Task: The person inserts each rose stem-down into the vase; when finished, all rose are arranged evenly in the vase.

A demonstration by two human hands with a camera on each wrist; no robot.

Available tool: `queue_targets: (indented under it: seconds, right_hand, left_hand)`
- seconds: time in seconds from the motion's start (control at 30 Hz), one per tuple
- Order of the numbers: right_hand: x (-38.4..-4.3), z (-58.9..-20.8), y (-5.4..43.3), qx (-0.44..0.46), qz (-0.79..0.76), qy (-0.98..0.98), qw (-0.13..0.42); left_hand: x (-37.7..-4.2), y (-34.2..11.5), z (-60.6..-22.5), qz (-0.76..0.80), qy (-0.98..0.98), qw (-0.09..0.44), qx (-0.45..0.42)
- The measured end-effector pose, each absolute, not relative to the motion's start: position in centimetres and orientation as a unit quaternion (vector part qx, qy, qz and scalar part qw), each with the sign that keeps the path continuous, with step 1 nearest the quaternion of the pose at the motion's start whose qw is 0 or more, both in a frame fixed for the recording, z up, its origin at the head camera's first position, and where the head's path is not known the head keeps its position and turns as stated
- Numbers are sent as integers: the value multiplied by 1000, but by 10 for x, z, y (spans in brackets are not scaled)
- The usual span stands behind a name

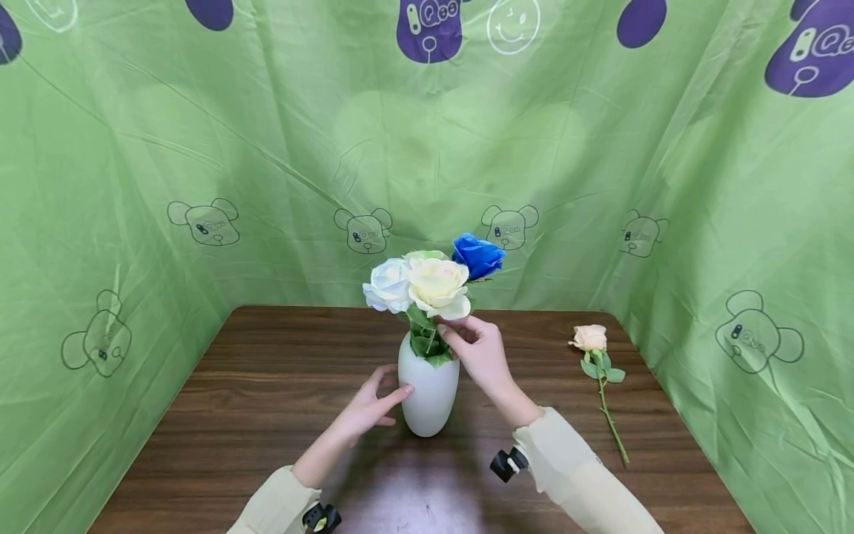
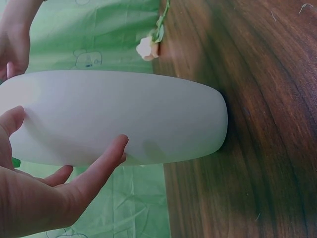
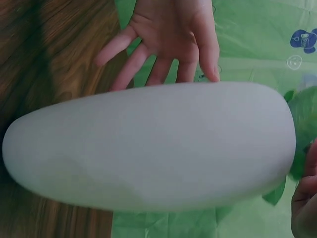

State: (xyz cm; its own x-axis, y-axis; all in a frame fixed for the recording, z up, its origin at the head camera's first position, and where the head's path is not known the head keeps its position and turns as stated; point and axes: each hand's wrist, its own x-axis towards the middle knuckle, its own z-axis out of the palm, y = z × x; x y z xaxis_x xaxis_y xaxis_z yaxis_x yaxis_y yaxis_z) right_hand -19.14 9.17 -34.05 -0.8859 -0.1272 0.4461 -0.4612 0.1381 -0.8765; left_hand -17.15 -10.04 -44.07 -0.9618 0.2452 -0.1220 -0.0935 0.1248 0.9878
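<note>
A white vase [image 1: 428, 393] stands upright on the wooden table. Out of its mouth rise a cream rose [image 1: 439, 285], a pale blue-white rose [image 1: 388, 285] and a blue rose [image 1: 477, 256], with green leaves at the rim. My left hand [image 1: 367, 404] has its fingers spread, thumb and fingertips at the vase's left side; the left wrist view shows the fingers [image 2: 101, 166] extended against it. Just above the rim, my right hand [image 1: 483, 356] pinches a rose stem under the cream bloom, its fingertips partly hidden by petals. Which rose that stem belongs to, I cannot tell.
A peach rose [image 1: 590, 338] with a long leafy stem lies on the right part of the brown table [image 1: 280, 386]. Green cloth [image 1: 300, 148] printed with bear faces encloses the back and both sides. Black wrist devices sit at both sleeves.
</note>
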Motion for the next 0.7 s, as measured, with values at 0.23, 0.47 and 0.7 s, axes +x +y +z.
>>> queue_targets:
  seconds: [0.23,0.47,0.7]
  right_hand:
    - [-204,-366,125,179,642,-728,158]
    - [-250,-446,182,191,658,-708,173]
    - [-295,-528,258,116,605,-773,154]
  left_hand:
    - [-172,-101,-442,656,743,125,48]
    - [-172,-101,-442,657,742,127,50]
    - [-170,-100,-438,659,739,129,50]
